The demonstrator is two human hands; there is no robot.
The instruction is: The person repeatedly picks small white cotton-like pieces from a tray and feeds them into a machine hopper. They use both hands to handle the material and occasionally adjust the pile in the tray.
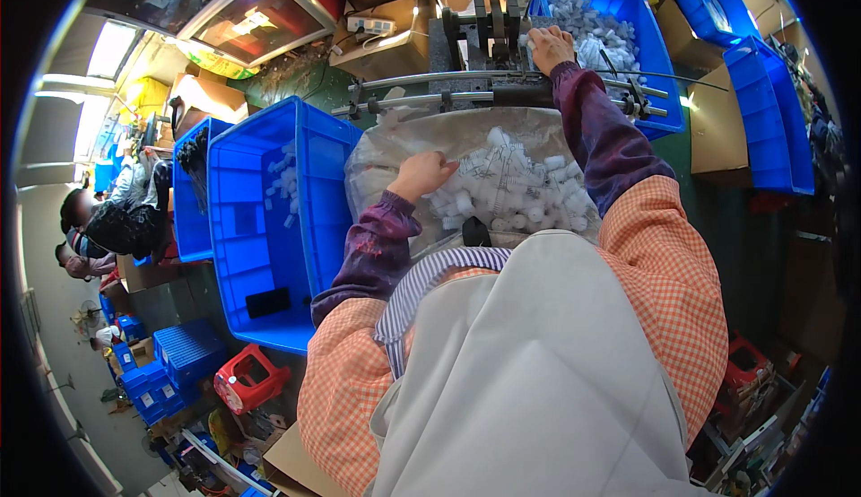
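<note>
1. Head view: the heap of white plastic pieces (538, 194) lies on the pale sheet (372, 163) in front of the body, directly right of the left hand (426, 175), which is the nearer one; the right hand (550, 48) is farther off, beyond the rods, at the right edge of the dark machine (473, 38)
2. Head view: the pieces point in mixed directions, so the heap shows no common long axis
3. Head view: the left hand has its fingers curled, the right hand's fingers bend inward; I cannot tell whether either grasps a piece
4. Head view, counted: two hands, one machine, one heap too jumbled to number, one black piece (475, 231) at its near edge, one large blue bin (310, 183) on the left, one blue bin (667, 93) beyond the right forearm
</note>
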